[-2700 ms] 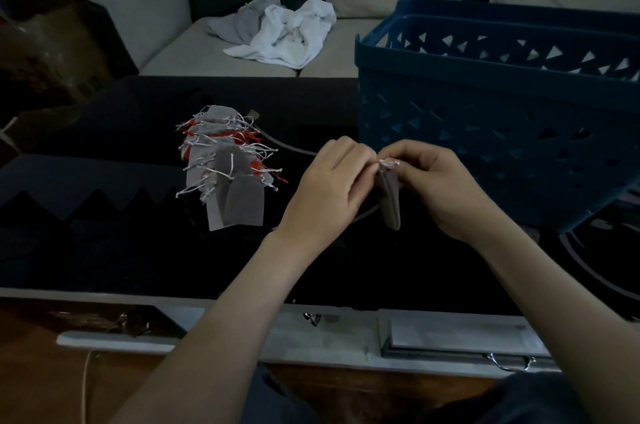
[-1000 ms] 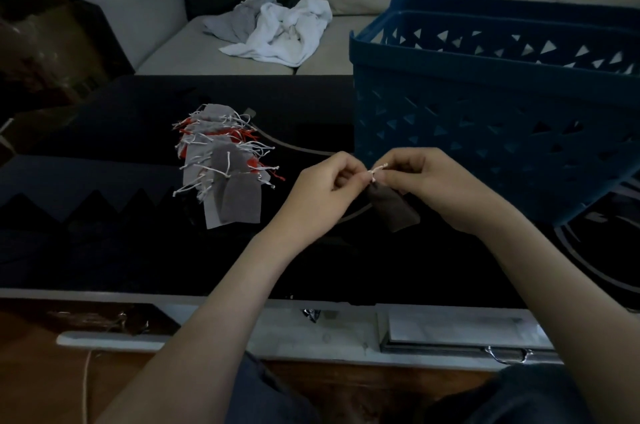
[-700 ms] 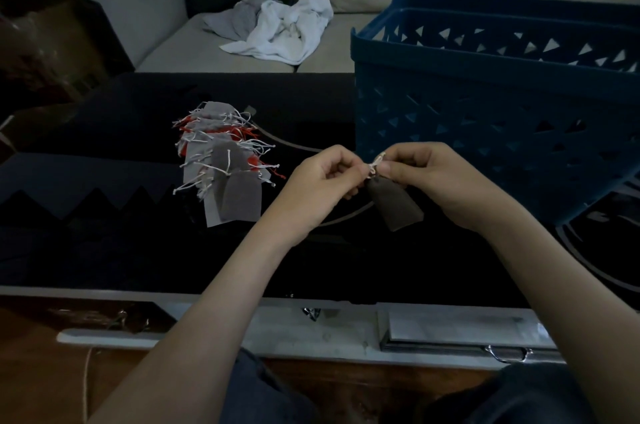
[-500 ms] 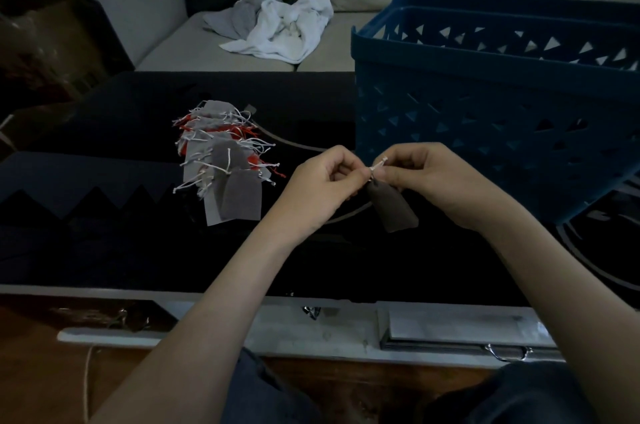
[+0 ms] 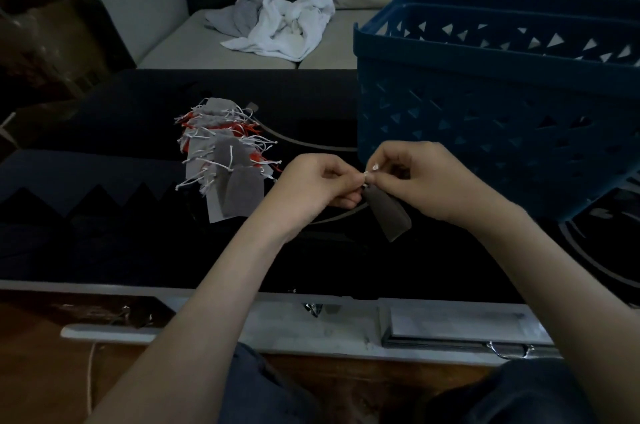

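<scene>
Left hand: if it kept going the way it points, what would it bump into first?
Probably the right hand: the left hand points rightward at it. Both pinch the string of the grey pouch, with their fingertips almost touching.

No lettering, label or number is legible on the grey pouch (image 5: 389,215), pouch pile (image 5: 228,160), blue basket (image 5: 485,104) or dark mat (image 5: 104,132).

We see a blue plastic basket (image 5: 485,132) standing on a black table (image 5: 104,233). Left of the basket lies a pile of grey drawstring pouches (image 5: 225,160) with white and red cords. Beyond the basket's left corner, crumpled white and grey cloths (image 5: 284,28) lie on a beige sofa (image 5: 166,49).
</scene>
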The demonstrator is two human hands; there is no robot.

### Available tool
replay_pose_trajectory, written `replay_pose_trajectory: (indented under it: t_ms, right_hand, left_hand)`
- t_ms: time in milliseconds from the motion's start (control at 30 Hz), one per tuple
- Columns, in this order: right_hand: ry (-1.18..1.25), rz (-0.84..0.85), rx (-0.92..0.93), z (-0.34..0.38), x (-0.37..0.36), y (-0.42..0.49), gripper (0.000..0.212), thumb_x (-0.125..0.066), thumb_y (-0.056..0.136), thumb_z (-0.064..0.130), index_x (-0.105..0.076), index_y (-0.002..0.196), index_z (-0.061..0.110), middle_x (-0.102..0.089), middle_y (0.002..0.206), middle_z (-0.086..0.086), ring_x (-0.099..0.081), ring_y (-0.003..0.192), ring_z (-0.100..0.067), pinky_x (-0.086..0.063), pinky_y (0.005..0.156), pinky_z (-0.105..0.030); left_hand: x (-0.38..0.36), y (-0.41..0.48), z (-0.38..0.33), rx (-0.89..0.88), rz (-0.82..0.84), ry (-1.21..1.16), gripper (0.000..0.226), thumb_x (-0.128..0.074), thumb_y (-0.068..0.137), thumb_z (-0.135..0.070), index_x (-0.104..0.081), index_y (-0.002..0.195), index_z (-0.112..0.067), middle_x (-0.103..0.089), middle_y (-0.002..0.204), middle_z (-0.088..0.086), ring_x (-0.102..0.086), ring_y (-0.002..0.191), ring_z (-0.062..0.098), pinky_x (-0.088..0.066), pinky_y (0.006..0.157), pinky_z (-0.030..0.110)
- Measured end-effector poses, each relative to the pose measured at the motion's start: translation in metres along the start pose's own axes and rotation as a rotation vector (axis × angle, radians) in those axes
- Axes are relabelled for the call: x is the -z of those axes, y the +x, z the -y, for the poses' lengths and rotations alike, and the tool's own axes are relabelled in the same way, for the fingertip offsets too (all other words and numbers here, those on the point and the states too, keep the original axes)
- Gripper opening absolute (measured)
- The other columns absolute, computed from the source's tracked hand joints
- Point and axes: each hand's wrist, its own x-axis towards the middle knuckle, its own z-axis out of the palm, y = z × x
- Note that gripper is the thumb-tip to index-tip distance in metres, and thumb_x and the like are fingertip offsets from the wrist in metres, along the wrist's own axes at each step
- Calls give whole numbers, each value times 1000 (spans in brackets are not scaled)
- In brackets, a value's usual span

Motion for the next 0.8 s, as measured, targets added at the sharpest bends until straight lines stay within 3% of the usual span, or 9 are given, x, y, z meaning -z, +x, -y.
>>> replay_pose_trajectory:
  t_ms: [133, 233, 333, 433, 500, 633, 800]
  right_hand:
    - [-63, 9, 10, 2, -2, 0, 4, -65, 87, 19, -66, 84, 19, -68, 80, 1, -61, 74, -8, -48, 69, -26]
    - [-85, 5, -3, 3, -4, 1, 4, -65, 87, 17, -67, 84, 17, -65, 75, 6, -57, 72, 1, -44, 64, -14]
    - [-108, -1, -13, 3, -6, 2, 5, -64, 88, 13, -67, 85, 13, -61, 73, 14, -54, 69, 9, -39, 62, -7]
    - [-65, -32, -36, 4, -7, 2, 9, -61, 89, 11, -66, 84, 16, -66, 79, 5, -59, 73, -3, -41, 65, -11]
    - [-22, -58, -58, 5, -7, 3, 12, -57, 92, 10, -65, 87, 17, -68, 83, 3, -61, 78, -7, -43, 68, -13]
    - [204, -56, -107, 6, -3, 2, 23, -49, 97, 10, -67, 96, 24, -69, 89, 7, -65, 86, -5, -51, 82, -22]
    - [315, -23, -92, 6, 0, 0, 22, -52, 95, 8, -69, 95, 21, -71, 86, 6, -66, 84, -4, -52, 80, -21]
  left_hand:
    - [1, 1, 2, -63, -32, 260, 14, -67, 87, -14, -65, 74, -18, -66, 65, -3, -61, 59, 2, -50, 61, 16]
    - [-3, -1, 1, -162, -57, 513, 16, -65, 84, -11, -59, 73, -21, -58, 66, -8, -52, 58, -5, -39, 57, 7]
    - [-10, -1, 1, -260, -87, 662, 6, -62, 83, -11, -58, 79, -12, -55, 73, -3, -51, 66, 7, -38, 59, 17]
    - [-13, 2, 6, -408, -157, 796, 10, -58, 86, -11, -51, 80, -11, -47, 78, 0, -45, 72, 15, -30, 62, 24]
    - [-14, 1, 8, -520, -224, 819, 12, -57, 88, -9, -47, 81, -13, -43, 81, -1, -41, 74, 12, -25, 64, 19]
    - [-15, -1, 9, -673, -335, 778, 8, -56, 90, -9, -52, 83, -7, -44, 82, -2, -40, 75, 9, -29, 65, 17]
    - [-17, -2, 10, -733, -349, 741, 8, -55, 91, -11, -56, 85, -5, -46, 82, -3, -39, 74, 3, -33, 67, 7]
